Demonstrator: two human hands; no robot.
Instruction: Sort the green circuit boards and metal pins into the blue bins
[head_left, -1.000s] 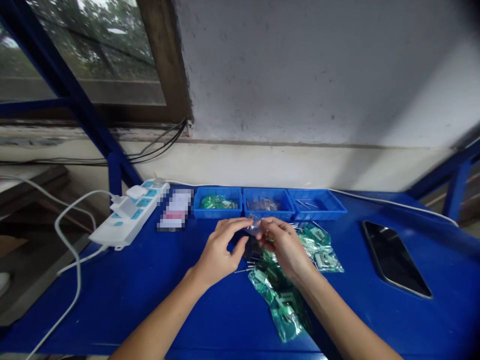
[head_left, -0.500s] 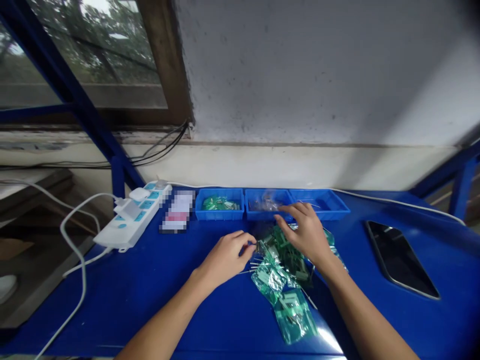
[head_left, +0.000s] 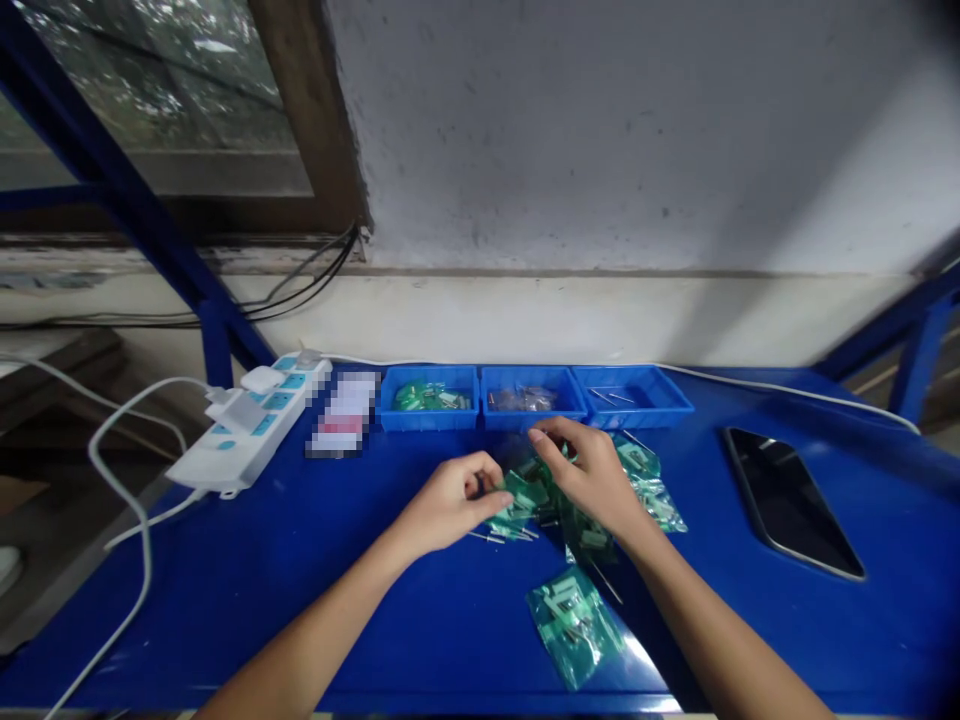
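My left hand (head_left: 459, 498) is closed, thumb and fingers pinched on the edge of a green plastic bag (head_left: 525, 492) with small pale pieces inside. My right hand (head_left: 592, 475) hovers over a heap of similar green bags (head_left: 591, 538), fingers curled with the thumb near the index finger. Whatever sits between those fingertips is blurred and too small to name. Thin metal pins (head_left: 491, 538) lie below the left fingertips. Nearer to me, a single green bag (head_left: 574, 620) holding pale strips and metal pins rests flat on the blue table.
Along the back stand three blue bins: the left bin (head_left: 429, 422) holds green bags, the middle bin (head_left: 534, 414) clear bags, and the right bin (head_left: 637, 412) a few metal pins. A phone (head_left: 793, 503) lies right; a power strip (head_left: 244, 425) with a white cable lies left.
My right hand has come down and back from the middle bin, where a clear bag was a blur. My left hand now holds a green bag, and the heap has shifted.
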